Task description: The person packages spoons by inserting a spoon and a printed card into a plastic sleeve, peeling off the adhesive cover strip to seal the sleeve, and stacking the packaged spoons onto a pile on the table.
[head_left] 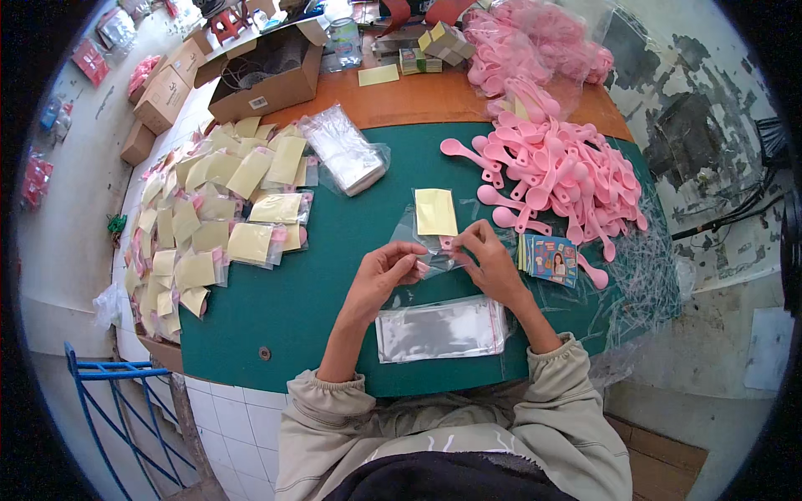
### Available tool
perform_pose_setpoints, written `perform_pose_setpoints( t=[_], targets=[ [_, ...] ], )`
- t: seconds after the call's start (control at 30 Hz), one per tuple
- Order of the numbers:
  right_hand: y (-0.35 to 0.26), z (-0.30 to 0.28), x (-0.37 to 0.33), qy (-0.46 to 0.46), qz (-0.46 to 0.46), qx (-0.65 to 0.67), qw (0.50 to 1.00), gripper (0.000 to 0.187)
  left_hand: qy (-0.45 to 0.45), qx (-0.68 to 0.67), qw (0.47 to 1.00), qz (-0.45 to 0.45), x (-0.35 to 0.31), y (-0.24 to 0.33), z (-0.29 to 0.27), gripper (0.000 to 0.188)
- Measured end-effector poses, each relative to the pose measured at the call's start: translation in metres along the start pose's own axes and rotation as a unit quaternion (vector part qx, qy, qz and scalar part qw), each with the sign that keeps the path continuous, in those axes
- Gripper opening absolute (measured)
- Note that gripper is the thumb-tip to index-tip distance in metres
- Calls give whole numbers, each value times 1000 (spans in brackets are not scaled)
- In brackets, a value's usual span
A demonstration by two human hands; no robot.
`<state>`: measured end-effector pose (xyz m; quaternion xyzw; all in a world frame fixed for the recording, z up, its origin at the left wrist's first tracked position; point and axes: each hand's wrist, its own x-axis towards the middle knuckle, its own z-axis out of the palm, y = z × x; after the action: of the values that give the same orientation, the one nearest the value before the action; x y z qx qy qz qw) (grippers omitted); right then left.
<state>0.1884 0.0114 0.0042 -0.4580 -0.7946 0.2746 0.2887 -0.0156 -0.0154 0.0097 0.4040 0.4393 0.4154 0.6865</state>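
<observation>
Both hands meet over the middle of the green mat: the left hand has thumb and fingers pinched on the lower left edge of a clear bag, and the right hand pinches the same bag at its lower right edge. One bag is in the hands; it lies flat on the mat just ahead of them, with one yellow card inside it and a bit of pink showing at its lower end between the fingertips

From largest to smallest, the rest goes like this. One round table carries everything, its brown top showing beyond the mat. One open cardboard box stands at the far left of it, with two or three smaller boxes on the floor beside. One big heap of pink spoons fills the right side of the mat, too many to count, and a second lot of pink spoons sits in one clear sack behind it. On the left, a spread of filled bags with yellow cards runs along the mat's edge, several dozen at least and overlapping too much to count exactly. Two stacks of empty clear bags are in view: one near the far middle, one just in front of the wrists. One small stack of picture cards lies just right of the right hand, touching the spoon heap. One blue metal frame stands on the floor at lower left
</observation>
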Motion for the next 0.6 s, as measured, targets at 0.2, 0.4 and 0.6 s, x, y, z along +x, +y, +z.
perform_pose_setpoints(
  t=[0.2,0.4,0.6],
  targets=[
    [3,-11,0,14,-17,111,994,14,89,197,970,113,3,0,9,19],
    [20,-20,-2,-50,34,188,980,18,55,300,946,110,11,-2,13,13],
    [18,-3,-1,-55,198,348,914,15,68,270,958,65,14,-17,8,14]
  ],
)
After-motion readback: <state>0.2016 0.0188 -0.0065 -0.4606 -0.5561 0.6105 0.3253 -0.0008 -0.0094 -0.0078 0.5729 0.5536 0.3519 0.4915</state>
